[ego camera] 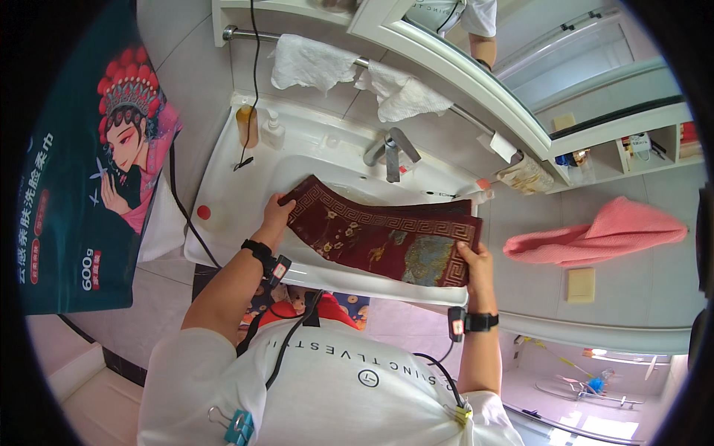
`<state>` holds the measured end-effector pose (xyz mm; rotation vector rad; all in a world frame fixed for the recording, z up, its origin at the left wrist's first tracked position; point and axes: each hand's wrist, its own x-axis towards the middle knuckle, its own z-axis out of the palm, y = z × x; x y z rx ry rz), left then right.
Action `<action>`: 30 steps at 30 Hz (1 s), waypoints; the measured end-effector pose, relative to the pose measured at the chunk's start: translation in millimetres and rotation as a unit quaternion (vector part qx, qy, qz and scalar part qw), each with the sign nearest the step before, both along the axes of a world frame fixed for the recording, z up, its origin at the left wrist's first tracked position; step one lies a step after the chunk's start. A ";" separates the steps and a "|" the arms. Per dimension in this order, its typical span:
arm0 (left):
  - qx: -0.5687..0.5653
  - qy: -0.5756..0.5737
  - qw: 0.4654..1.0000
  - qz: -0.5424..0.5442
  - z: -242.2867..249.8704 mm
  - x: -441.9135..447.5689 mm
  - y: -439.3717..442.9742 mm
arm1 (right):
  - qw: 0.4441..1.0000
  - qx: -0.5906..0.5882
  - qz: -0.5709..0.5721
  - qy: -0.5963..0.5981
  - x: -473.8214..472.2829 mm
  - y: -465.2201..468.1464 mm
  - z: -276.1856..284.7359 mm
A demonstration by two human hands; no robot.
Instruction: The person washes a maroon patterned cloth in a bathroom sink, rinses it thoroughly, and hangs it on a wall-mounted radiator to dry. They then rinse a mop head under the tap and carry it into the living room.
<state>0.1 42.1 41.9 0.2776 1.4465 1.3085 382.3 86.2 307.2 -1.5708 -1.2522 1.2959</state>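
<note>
A dark red patterned mat (362,237) with a key-fret border, flowers and a blue-grey patch is stretched between my two hands over the white washbasin (223,184). My left hand (277,216) grips its left end, with the thumb on top. At the opposite end, my right hand (475,262) pinches the lower right edge. The mat appears folded, since a second dark layer shows behind its upper right part. It hides much of the bowl. Behind it stands the chrome faucet (392,153), and a little water seems to lie in the bowl.
An amber bottle (247,127) and a white pump bottle (273,131) stand at the basin's back left. A black cable (255,67) dangles there. White cloths (315,62) hang on the rail above. A pink towel (597,234) hangs right; a large green printed bag (83,184) is left.
</note>
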 end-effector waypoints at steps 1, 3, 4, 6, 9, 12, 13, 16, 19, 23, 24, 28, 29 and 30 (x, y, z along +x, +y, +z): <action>0.016 0.051 0.999 -0.009 -0.2 -3.1 -0.7 | 1.000 0.000 0.010 -0.004 4.4 6.0 -23.8; 0.048 0.141 0.989 -0.015 -4.8 -3.8 -1.3 | 0.999 -0.004 0.039 -0.009 11.9 19.3 -71.0; 0.056 0.189 0.980 -0.024 -8.5 -2.5 -2.2 | 0.997 -0.018 0.049 -0.052 13.7 28.1 -94.3; 0.062 0.280 0.956 -0.053 -16.5 1.3 -3.5 | 0.991 -0.007 0.064 -0.118 11.2 43.3 -139.7; 0.047 0.376 0.921 -0.093 -24.8 8.0 -8.9 | 0.987 0.021 0.083 -0.140 0.3 53.1 -195.0; 0.013 0.372 0.924 -0.085 -26.0 11.2 -11.1 | 0.973 0.055 0.077 -0.213 -12.8 56.2 -225.3; -0.006 0.344 0.937 -0.063 -25.4 10.8 -10.6 | 0.964 0.065 0.075 -0.248 -15.5 55.2 -229.9; -0.068 0.295 0.947 -0.106 -22.7 5.7 -3.1 | 0.931 0.056 0.070 -0.353 -22.4 55.9 -237.2; -0.048 0.237 0.953 -0.184 -18.6 3.0 4.5 | 0.910 0.063 0.090 -0.399 -25.3 62.1 -246.1; 0.008 0.195 0.969 -0.153 2.5 18.1 8.4 | 0.920 0.028 0.093 -0.380 -24.9 70.8 -266.4; 0.042 0.205 0.965 -0.155 12.5 23.6 11.0 | 0.924 0.000 0.089 -0.371 -24.5 69.6 -271.0; 0.078 0.288 0.932 -0.204 74.2 43.8 20.6 | 0.968 -0.019 0.106 -0.228 -34.8 64.2 -285.0; 0.059 0.316 0.919 -0.228 91.9 47.8 23.0 | 0.971 -0.027 0.110 -0.211 -40.6 63.8 -287.7; 0.036 0.364 0.894 -0.258 107.9 52.6 24.2 | 0.975 -0.034 0.116 -0.186 -45.9 62.0 -290.6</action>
